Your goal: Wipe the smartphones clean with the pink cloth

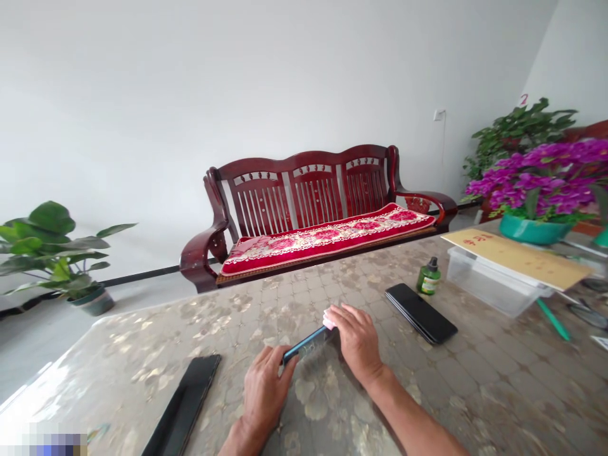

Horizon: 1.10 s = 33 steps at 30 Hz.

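A phone with a blue edge [308, 342] is held up on its side over the table, seen nearly edge-on. Its near left end sits between the thumb and fingers of my left hand [266, 385]. At the other end, my right hand [357, 342] pinches a pale pinkish-white tissue or cloth [328, 318] against the phone's corner. To the left lies a long black phone [185, 399], cut off by the bottom of the view. Right of my right hand, a dark phone [420, 310] rests on the table, apparently stacked on another.
A small green bottle [429, 277] stands behind the dark phone. Farther right are a clear plastic box [489, 282] under a tan envelope [517, 256], a green pen [553, 320] and purple flowers [546, 177]. A wooden bench [313, 190] stands beyond the patterned table [237, 316].
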Tool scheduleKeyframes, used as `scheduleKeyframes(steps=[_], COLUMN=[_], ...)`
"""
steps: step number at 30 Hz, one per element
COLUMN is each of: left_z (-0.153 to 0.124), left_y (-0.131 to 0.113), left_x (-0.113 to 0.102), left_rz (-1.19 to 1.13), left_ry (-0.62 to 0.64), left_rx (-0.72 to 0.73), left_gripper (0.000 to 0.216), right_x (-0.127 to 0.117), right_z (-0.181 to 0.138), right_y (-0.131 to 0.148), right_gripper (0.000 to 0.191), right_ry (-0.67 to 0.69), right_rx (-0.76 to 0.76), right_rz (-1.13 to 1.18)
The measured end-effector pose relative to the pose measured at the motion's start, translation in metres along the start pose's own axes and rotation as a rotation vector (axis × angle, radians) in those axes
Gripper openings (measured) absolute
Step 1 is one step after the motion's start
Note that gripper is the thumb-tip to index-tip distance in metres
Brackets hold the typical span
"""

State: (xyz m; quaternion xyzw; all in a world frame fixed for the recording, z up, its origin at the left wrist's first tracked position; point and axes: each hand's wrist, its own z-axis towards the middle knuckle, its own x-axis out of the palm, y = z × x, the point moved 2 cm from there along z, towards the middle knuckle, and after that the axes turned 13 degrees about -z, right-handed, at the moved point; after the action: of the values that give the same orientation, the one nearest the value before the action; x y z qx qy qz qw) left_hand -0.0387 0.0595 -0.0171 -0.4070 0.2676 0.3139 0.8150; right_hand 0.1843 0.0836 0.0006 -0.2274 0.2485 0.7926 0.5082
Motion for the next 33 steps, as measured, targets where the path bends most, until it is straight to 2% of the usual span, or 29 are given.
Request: scheduleKeyframes(steps=[7, 12, 15, 21, 29, 33], left_z=[0.001, 0.002, 0.003, 0.002, 0.006, 0.005], left_y=[0.001, 0.003, 0.003, 0.002, -0.001, -0.002], left_x=[0.003, 0.004, 0.005, 0.005, 0.007, 0.008], left_rz=[-0.001, -0.008, -0.009, -0.026, -0.027, -0.022], left_ry=[0.087, 0.095, 0.095, 0.091, 0.114, 0.118], left_rx=[-0.111, -0.157, -0.174, -0.203, -0.291, -0.293], left_gripper=[0.018, 0.016, 0.016, 0.017, 0.012, 0.012], right_x=[0.005, 0.017, 0.029, 0.046, 0.037, 0.028], right_z=[-0.002, -0.004, -0.011, -0.023, -0.016, -0.013], right_y=[0.011, -0.014, -0.028, -0.034, -0.026, -0.021], right_gripper=[0.031, 0.030, 0.029, 0.027, 0.030, 0.030], right_ry=[0.012, -0.005, 0.028, 0.078, 0.011, -0.030], right_rx=[-0.081, 0.172, 0.293, 0.340, 0.394, 0.321], right_rz=[0.057, 0.117, 0.165, 0.184, 0.293, 0.305])
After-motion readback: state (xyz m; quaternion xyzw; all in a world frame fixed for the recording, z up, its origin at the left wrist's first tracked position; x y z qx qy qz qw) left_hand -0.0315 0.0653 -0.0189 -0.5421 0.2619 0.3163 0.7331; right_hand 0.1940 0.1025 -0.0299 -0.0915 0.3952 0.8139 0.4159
